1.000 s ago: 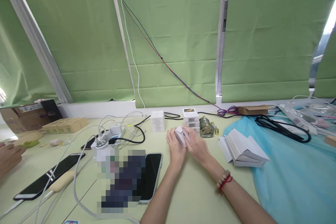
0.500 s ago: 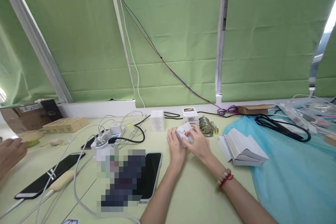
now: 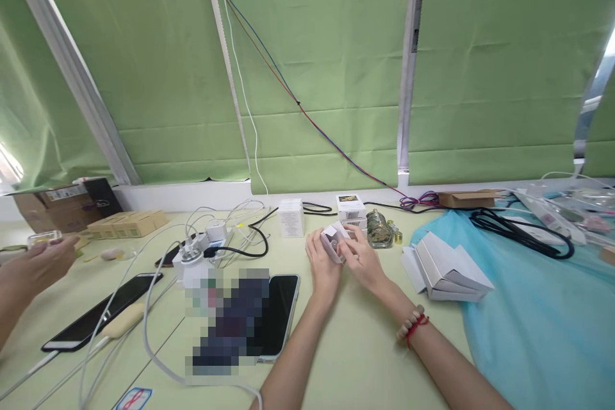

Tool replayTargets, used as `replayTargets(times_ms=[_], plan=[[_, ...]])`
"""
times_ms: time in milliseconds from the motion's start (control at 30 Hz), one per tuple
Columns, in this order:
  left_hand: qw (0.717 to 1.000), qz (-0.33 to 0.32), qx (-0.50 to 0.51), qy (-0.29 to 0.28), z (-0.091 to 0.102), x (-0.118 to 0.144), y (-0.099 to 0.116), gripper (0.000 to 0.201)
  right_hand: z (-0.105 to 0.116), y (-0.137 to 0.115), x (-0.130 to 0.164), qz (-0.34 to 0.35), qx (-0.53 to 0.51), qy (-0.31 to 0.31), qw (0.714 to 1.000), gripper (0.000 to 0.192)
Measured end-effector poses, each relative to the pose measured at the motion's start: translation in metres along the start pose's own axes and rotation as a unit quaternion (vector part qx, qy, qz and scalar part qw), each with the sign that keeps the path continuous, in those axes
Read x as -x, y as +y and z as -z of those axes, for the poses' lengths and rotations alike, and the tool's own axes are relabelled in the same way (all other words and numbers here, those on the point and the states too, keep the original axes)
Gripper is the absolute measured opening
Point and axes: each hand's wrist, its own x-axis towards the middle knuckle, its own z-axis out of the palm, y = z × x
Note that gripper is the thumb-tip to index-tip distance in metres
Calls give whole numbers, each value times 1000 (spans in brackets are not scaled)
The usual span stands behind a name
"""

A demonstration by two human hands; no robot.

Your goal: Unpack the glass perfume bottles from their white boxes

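Note:
A small white cardboard box is held above the table between my two hands, its top end open. My left hand wraps its fingers around the box's left and lower side. On the other side, my right hand grips the box, with thumb and fingertips at the open end. Something small and greyish shows in the opening; I cannot make out what it is. Just behind my hands stand stacked white boxes with barcodes, a glass jar and small gold-coloured vials.
Folded white cartons lie right, partly on blue plastic sheeting. Another white box stands behind. Left are a phone, a larger dark phone, a cabled power strip and another person's hand holding a small clear object.
The white box's end flaps, closed before, now stand open in my hands. The other person's hand at the left has moved up and right, now with a small clear object.

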Motion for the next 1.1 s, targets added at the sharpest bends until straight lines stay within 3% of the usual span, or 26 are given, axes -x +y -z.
replayTargets(times_ms=[167,367,633,1000,1100], plan=[[999,-31,-1,-23,0,0,-1,52,11,13,-7,-29,56,-16,998,26],[998,-44,-11,-39,1,2,0,52,15,18,-8,-15,113,-82,990,33],[995,-53,-15,-85,-3,8,-1,53,8,14,-4,-38,196,-66,978,24],[995,-54,-28,-83,-1,9,0,51,4,13,-4,-53,175,-76,980,25],[993,-39,-38,-103,1,6,3,59,3,15,-4,-60,164,-65,983,24]])
